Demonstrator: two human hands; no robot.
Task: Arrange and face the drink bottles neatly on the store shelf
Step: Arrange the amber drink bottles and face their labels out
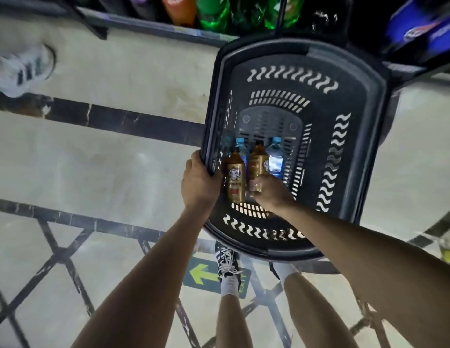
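Observation:
A dark plastic shopping basket [364, 126] stands on the floor in front of the shelf. My left hand [199, 182] grips its near left rim. Inside lie two gold-labelled brown drink bottles: one [236, 180] lies free, and my right hand [268, 193] grips the lower end of the other [256, 160]. Beside them lie two clear water bottles with light blue caps [275, 158], [241, 146]. The bottom store shelf [148, 25] runs along the top, holding orange [180, 8] and green soda bottles [214, 13].
Another person's white sneaker [23, 69] is at the far left on the tiled floor. My own legs and black-and-white shoes [226, 262] stand just below the basket. A blue drink carton [419, 23] sits on the shelf at upper right. A green floor arrow [204, 273] points left.

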